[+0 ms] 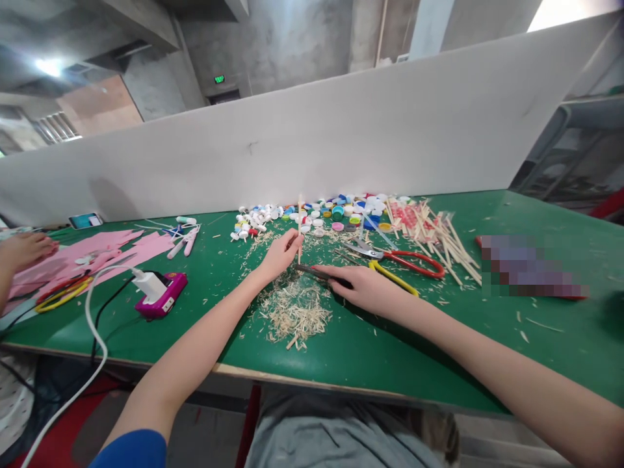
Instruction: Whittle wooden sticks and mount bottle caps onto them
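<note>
My left hand (283, 253) is closed around a thin wooden stick (299, 218), which stands nearly upright over the table. In my right hand (363, 286) is a dark-handled knife (314, 271), its blade pointing left at the lower end of the stick. Just below the two hands lies a heap of pale wood shavings (296, 315). Scissors (390, 255) with red and yellow handles rest beyond my right hand. Many coloured bottle caps (337, 212) are spread behind the stick.
A bundle of wooden sticks (446, 240) lies at the right, near a blurred-out flat object (531, 266). On the left are a purple power strip (163, 296) with cables, pink sheets (68, 260), glue guns (185, 237) and another person's hand (29, 250). A white partition (312, 143) closes the table's back.
</note>
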### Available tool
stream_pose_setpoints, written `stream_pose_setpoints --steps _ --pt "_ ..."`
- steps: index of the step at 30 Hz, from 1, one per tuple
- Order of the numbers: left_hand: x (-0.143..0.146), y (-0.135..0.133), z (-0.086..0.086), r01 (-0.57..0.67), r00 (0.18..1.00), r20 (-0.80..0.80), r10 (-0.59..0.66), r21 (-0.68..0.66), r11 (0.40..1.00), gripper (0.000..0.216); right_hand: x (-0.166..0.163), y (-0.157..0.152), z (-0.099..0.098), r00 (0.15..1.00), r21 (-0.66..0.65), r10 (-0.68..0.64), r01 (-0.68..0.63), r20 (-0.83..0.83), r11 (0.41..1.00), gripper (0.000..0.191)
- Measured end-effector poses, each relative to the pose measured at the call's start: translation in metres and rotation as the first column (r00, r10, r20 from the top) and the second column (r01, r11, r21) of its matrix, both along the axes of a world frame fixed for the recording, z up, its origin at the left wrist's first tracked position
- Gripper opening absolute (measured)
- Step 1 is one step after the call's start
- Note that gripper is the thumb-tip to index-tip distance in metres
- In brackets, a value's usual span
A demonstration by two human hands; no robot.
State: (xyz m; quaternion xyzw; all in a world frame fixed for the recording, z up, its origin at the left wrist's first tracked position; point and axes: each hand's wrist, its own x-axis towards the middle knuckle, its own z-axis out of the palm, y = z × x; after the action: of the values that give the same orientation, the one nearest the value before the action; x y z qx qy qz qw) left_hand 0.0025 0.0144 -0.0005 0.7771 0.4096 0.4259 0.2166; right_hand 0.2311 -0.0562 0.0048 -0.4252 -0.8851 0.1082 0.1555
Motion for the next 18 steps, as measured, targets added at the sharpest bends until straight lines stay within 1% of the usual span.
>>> stream_pose_setpoints --steps 6,12,18 --pt "0.0004 -0.0004 0.0004 -0.011 1.0 0.004 0.011 -0.006 1.0 0.037 0.002 0.001 -0.0068 0.999 0.068 0.012 -0.009 -0.047 0.998 0.051" --pt "0.0006 -0.0013 0.0024 -0.016 1.0 0.014 0.016 -0.013 1.0 0.037 0.0012 0.0009 -0.0069 1.0 0.055 0.005 -0.003 -0.027 0.998 0.049" --pt "0.0002 -0.0001 0.0008 -0.02 0.999 0.031 0.021 -0.025 0.999 0.037 0.0008 -0.0005 -0.0065 1.0 0.035 -0.015 0.016 -0.02 0.999 0.052"
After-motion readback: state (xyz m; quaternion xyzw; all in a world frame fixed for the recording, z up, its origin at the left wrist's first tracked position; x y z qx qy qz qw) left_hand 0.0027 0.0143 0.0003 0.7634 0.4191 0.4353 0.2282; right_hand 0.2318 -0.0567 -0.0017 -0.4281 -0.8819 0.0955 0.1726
